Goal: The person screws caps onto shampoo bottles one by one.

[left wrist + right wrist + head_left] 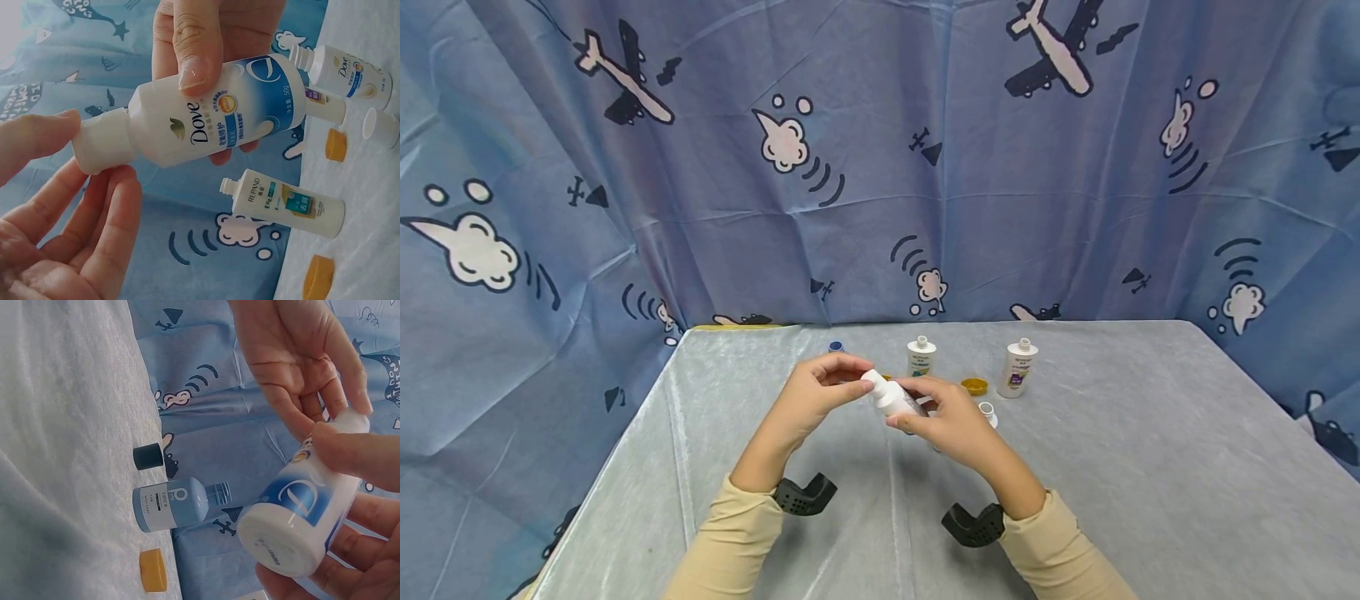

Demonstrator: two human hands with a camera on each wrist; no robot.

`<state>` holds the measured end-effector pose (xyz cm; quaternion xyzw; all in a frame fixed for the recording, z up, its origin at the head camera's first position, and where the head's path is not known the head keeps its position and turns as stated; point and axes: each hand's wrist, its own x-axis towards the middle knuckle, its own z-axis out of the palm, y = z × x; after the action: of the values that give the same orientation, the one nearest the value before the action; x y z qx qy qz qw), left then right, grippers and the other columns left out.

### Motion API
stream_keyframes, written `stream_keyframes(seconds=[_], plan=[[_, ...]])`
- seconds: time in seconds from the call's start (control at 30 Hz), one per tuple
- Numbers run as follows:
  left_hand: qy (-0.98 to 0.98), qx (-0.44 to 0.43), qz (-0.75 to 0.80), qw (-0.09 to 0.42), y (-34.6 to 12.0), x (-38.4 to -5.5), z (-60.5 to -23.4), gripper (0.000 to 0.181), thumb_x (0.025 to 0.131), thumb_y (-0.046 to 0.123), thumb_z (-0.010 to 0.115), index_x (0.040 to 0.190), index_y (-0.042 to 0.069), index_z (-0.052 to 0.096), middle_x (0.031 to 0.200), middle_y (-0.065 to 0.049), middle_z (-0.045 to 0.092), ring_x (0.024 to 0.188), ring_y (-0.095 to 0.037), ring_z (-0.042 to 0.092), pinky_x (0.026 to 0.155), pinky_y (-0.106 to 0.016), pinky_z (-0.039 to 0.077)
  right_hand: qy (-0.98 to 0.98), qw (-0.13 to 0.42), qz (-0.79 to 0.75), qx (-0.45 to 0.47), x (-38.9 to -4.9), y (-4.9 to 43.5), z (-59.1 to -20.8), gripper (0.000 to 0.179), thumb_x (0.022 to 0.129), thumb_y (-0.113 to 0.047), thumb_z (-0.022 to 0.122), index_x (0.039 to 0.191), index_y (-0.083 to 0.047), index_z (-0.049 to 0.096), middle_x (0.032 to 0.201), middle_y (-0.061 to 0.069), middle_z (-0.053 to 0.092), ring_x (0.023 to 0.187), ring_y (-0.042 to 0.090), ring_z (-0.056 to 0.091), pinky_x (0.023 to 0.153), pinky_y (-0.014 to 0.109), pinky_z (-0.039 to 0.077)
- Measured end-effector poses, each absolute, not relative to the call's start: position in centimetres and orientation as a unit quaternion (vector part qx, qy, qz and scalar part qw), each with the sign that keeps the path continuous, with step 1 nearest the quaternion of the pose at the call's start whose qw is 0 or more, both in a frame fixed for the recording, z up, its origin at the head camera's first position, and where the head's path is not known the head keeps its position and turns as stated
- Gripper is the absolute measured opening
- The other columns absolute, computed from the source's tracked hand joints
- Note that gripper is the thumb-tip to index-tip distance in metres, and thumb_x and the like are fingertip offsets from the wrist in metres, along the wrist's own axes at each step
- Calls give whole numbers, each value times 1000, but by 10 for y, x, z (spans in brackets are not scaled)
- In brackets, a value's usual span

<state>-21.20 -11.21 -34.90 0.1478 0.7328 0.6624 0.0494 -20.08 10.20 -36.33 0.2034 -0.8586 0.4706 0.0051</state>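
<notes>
Bottle (897, 400) aloft over the table (1112, 475), long axis on a slant, cap (103, 142) tipped up toward the left, base (280, 540) down to the right! Left hand (817, 390) pinches that cap between thumb (37, 140) and fingers (114, 231), right hand (953, 418) grips the body (215, 115), both forearms (766, 457) angled inward.

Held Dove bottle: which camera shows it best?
The left wrist view: the bottle appears large and nearly side-on, its brand name readable and its white cap visible. The right wrist view puts its base foremost, upper part partly covered. The head view shows it small, label unreadable.
</notes>
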Motion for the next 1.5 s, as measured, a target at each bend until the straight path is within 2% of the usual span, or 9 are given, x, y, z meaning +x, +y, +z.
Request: stream_keyframes(seconds=[0.33, 0.43, 0.53, 0.7, 0.87, 1.03, 1.33, 1.5], plan=[[726, 180, 660, 71, -114, -211, -348, 34, 91, 6, 70, 123, -4, 65, 124, -16, 67, 104, -6, 65, 88, -24, 55, -856, 8, 472, 209, -200, 103, -362, 43, 84, -18, 80, 124, -4, 68, 119, 13, 71, 96, 19, 65, 82, 30, 55], [720, 195, 662, 75, -114, -210, -346, 35, 91, 6, 69, 124, -4, 64, 128, -23, 64, 105, -7, 65, 89, -24, 54, -857, 7, 472, 208, -200, 103, -362, 43, 84, -18, 80, 124, -4, 69, 119, 13, 70, 95, 19, 64, 81, 30, 55], [716, 204, 663, 77, -115, -210, -345, 37, 92, 7, 69, 127, -3, 63, 132, -25, 61, 110, -10, 64, 92, -26, 54, -857, 7, 471, 208, -200, 103, -362, 43, 84, -17, 79, 124, -4, 68, 120, 13, 71, 96, 19, 65, 82, 30, 55], [727, 171, 662, 61, -118, -211, -345, 40, 90, 13, 72, 128, 3, 64, 132, -19, 63, 112, -11, 65, 97, -31, 54, -857, 3, 474, 202, -200, 101, -361, 44, 83, -15, 79, 125, -5, 68, 120, 12, 71, 97, 19, 65, 84, 32, 55], [734, 147, 661, 56, -116, -212, -345, 37, 88, 14, 75, 121, -1, 66, 116, -8, 70, 102, -11, 67, 94, -32, 54, -859, 2, 468, 205, -201, 101, -362, 44, 84, -16, 79, 125, -4, 68, 121, 12, 70, 98, 19, 65, 84, 32, 55], [736, 143, 660, 53, -114, -211, -345, 34, 88, 11, 75, 117, -3, 67, 105, 1, 70, 96, -10, 66, 89, -29, 54, -859, 3, 468, 208, -201, 101, -362, 44, 84, -17, 79, 125, -4, 68, 121, 11, 70, 97, 19, 65, 83, 31, 55], [737, 151, 656, 55, -114, -212, -347, 31, 87, 11, 75, 115, -1, 69, 108, -1, 70, 97, -10, 67, 89, -29, 54, -859, 5, 467, 211, -201, 102, -362, 44, 84, -17, 80, 125, -4, 68, 121, 12, 70, 96, 18, 65, 83, 30, 55], [732, 175, 655, 66, -116, -211, -347, 33, 90, 9, 72, 120, -2, 67, 120, -13, 68, 104, -8, 65, 91, -27, 54, -858, 2, 468, 213, -201, 102, -363, 45, 84, -17, 79, 126, -6, 68, 122, 11, 70, 99, 19, 64, 84, 31, 55]])
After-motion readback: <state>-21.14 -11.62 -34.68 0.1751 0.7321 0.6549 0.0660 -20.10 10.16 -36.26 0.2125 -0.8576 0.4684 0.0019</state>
